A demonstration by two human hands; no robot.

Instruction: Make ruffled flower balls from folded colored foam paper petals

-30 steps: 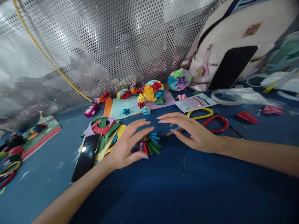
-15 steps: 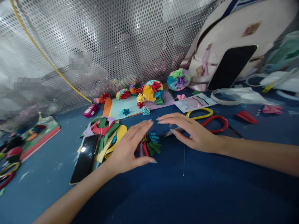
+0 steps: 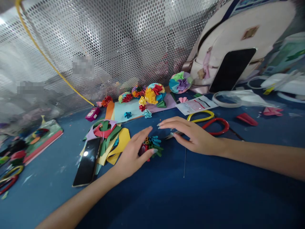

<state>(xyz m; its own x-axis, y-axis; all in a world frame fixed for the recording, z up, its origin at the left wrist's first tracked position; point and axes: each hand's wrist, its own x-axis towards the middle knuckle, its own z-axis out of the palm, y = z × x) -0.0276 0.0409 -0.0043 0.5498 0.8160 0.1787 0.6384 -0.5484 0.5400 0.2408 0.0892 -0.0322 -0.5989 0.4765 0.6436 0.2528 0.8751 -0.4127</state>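
Note:
My left hand curves around the left side of a small multicoloured paper bunch on the blue table, thumb over its front edge and fingers apart; whether it touches the bunch is unclear. To the right, my right hand hovers with thumb and fingers spread and nothing seen between them. Scissors with one yellow and one red handle lie behind that hand, which partly covers their blades. A needle-like thin rod hangs or lies just below the right palm; its upper end is hidden.
Coloured paper scraps and a black phone lie at left. Paper flower balls line the back near a mesh panel. Another phone leans on a white backpack. A printed packet lies behind the scissors.
My left thumb has moved up and inward, over the front of the paper bunch. My right hand keeps about the same pose. The view has shifted slightly.

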